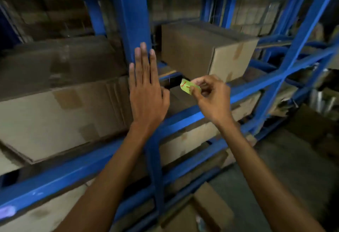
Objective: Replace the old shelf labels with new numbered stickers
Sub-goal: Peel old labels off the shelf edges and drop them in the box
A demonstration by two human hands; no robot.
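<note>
While the left hand (146, 92) lies flat, fingers straight, on the blue upright (135, 20), the right hand (211, 97) pinches the green sticker (187, 87) (red marks, unreadable) just right of it; the sticker tilts slightly, grip at its right end.

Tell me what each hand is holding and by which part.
The right hand pinches a small green sticker by its right end. The left hand seems to hold nothing; it lies flat against the blue shelf post.
</note>
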